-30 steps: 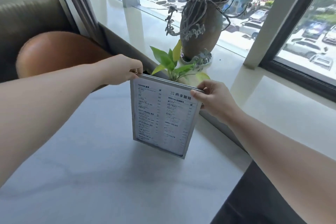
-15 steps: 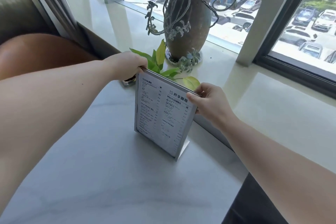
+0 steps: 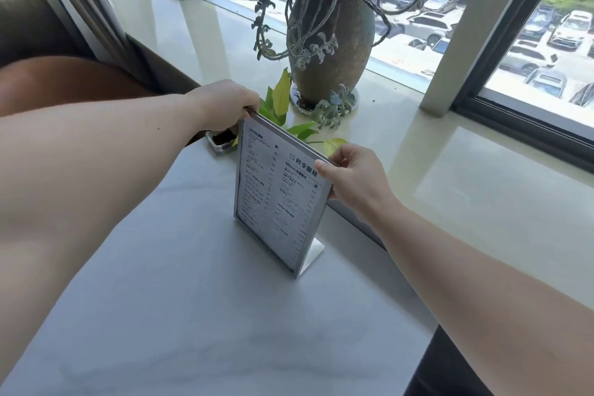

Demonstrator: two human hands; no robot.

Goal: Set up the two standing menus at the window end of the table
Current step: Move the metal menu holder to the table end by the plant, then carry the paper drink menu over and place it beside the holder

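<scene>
A standing menu [image 3: 276, 193] in a clear frame with a metal foot stands upright on the pale marble table [image 3: 193, 315], near the window end. Its printed face looks toward me. My left hand [image 3: 221, 104] grips its top left corner. My right hand [image 3: 350, 177] pinches its top right corner and right edge. Only one menu is in view.
A small glass pot [image 3: 221, 141] with a green leafy plant [image 3: 283, 106] sits just behind the menu. On the window sill [image 3: 450, 170] stands a big brown vase [image 3: 334, 42] with trailing stems. A brown seat back [image 3: 74, 80] is at left.
The menu went from held tilted above the table to standing on its foot on the tabletop, closer to the window. Both hands stayed on its top corners.
</scene>
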